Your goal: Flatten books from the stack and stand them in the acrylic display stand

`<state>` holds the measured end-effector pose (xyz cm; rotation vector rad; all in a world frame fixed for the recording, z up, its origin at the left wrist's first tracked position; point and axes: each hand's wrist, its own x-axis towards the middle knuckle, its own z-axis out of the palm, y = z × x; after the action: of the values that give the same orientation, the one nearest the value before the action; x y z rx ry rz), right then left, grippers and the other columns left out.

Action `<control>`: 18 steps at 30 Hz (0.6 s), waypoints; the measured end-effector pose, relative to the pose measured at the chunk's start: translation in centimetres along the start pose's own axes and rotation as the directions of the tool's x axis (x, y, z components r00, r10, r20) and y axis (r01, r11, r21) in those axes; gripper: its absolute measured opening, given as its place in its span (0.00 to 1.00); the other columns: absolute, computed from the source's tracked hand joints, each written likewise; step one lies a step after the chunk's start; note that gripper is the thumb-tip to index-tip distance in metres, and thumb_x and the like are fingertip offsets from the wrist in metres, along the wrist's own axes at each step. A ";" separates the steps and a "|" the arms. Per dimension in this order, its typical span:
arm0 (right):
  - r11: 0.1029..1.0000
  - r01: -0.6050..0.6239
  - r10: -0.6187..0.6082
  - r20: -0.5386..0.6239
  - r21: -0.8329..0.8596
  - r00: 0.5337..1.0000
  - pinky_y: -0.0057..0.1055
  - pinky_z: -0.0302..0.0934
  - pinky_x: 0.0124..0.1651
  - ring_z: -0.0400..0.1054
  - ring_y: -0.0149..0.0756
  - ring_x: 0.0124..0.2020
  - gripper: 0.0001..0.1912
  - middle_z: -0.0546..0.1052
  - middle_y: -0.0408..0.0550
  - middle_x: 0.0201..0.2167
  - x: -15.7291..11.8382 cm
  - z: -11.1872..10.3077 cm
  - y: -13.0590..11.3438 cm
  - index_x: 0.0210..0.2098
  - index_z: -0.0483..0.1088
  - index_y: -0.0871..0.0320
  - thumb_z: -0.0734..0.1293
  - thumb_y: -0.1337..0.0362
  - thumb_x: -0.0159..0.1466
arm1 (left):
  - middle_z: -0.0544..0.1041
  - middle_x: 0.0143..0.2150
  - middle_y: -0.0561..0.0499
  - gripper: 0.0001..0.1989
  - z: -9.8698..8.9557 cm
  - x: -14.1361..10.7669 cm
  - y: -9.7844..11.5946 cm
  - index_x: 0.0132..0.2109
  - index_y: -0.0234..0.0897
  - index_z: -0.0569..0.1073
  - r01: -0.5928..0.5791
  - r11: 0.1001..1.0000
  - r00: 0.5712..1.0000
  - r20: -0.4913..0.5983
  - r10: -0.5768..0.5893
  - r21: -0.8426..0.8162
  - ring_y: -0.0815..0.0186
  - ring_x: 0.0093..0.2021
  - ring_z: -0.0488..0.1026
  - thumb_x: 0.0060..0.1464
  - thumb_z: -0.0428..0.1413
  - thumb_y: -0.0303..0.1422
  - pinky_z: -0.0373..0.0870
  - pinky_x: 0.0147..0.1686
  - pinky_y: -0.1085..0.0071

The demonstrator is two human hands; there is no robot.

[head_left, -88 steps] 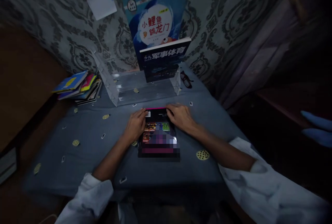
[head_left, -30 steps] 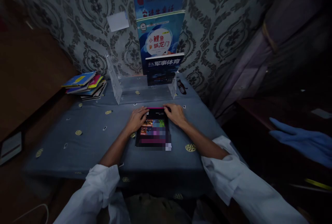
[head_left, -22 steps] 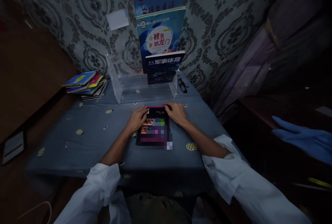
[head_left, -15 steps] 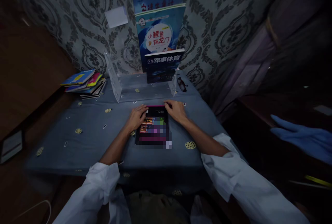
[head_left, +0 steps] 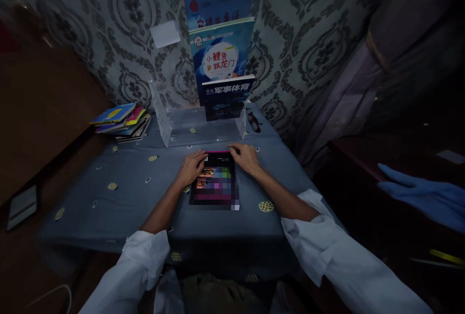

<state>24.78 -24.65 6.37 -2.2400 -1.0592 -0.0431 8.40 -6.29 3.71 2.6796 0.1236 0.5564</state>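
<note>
The rack (head_left: 165, 125) looks like smooth, clear, glossy plastic. Matt printed cloth, softly creased, covers the tabletop (head_left: 127, 212). The stacked books (head_left: 121, 122) look like paper, the topmost with a smooth cover.

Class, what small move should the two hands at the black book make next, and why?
Probably close the fingers on the edges of the black book before any lift: it lies flat on the tablecloth, with the left hand at its far left corner and the right hand at its far right corner.
</note>
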 end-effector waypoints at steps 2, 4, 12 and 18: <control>1.000 0.002 -0.002 0.000 -0.008 1.000 0.36 0.68 0.49 0.78 0.45 0.42 0.18 0.84 0.54 0.42 0.1 0.0 0.0 0.50 0.79 0.60 0.61 0.67 0.67 | 0.73 0.63 0.44 0.19 0.0 0.0 0.0 0.58 0.35 0.74 -0.004 1.000 1.000 0.001 0.004 0.004 0.58 0.66 0.66 0.63 0.48 0.26 0.62 0.66 0.54; 1.000 0.006 -0.006 0.000 -0.017 1.000 0.36 0.68 0.50 0.78 0.44 0.43 0.18 0.84 0.53 0.42 0.1 -0.1 -0.1 0.50 0.79 0.59 0.61 0.67 0.67 | 0.72 0.63 0.43 0.19 0.0 0.0 0.0 0.58 0.34 0.74 -0.005 1.000 1.000 0.000 0.005 0.006 0.57 0.66 0.66 0.63 0.49 0.26 0.62 0.67 0.53; 0.997 0.015 -0.014 0.018 -0.072 1.000 0.34 0.67 0.50 0.78 0.43 0.44 0.17 0.84 0.51 0.44 0.0 -0.3 -0.3 0.51 0.78 0.56 0.61 0.67 0.68 | 0.73 0.63 0.44 0.19 0.3 0.1 -0.1 0.57 0.35 0.75 0.002 1.000 1.000 -0.017 -0.002 -0.001 0.58 0.66 0.66 0.62 0.50 0.25 0.62 0.67 0.54; 0.995 0.027 -0.023 0.040 -0.095 0.999 0.36 0.67 0.50 0.78 0.45 0.45 0.18 0.83 0.55 0.45 -0.1 -0.5 -0.7 0.51 0.78 0.59 0.60 0.67 0.68 | 0.74 0.62 0.43 0.19 0.3 0.2 -0.2 0.57 0.35 0.75 -0.002 1.000 1.000 -0.029 0.002 0.003 0.59 0.65 0.68 0.62 0.50 0.23 0.63 0.66 0.55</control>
<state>24.33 -24.66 7.09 -2.3212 -1.1272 -0.0622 8.64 -6.14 3.46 2.6757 0.1302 0.5966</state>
